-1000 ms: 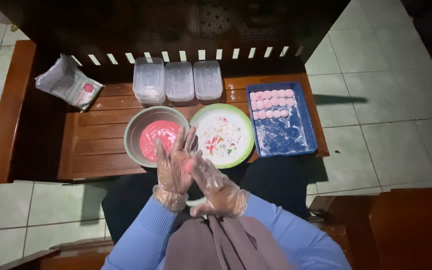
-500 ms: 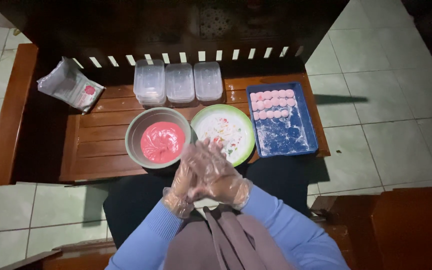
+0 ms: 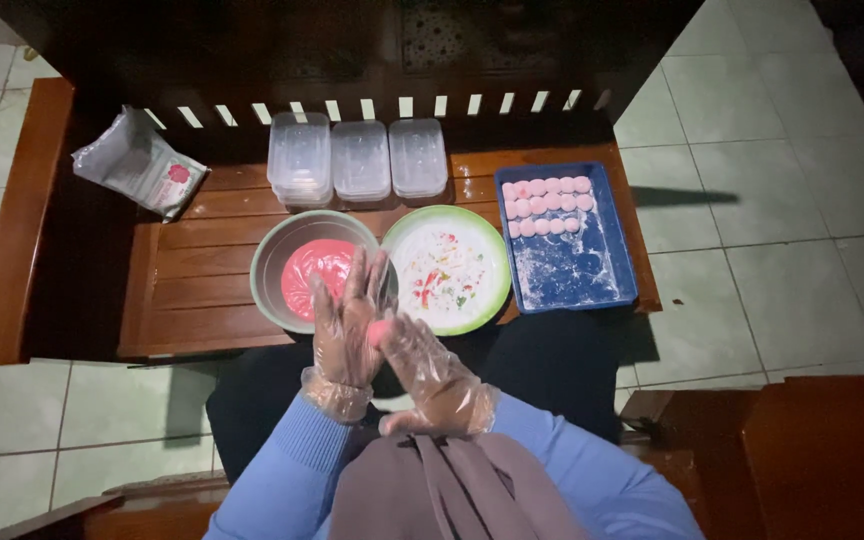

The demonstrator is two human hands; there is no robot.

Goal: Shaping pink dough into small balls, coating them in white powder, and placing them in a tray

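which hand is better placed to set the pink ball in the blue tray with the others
Right, probably. The right hand lies on the blue tray's side, while the left hand sits in front of the bowl of pink dough. The pink ball is pressed between both palms.

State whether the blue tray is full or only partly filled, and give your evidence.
Partly filled. The blue tray holds pink balls in rows along its far end only; the nearer part shows just white dusting.

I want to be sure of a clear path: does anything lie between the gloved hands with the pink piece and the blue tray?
Only the green-rimmed plate lies partly between the left hand, right hand, pink piece and the blue tray; it is low and flat.
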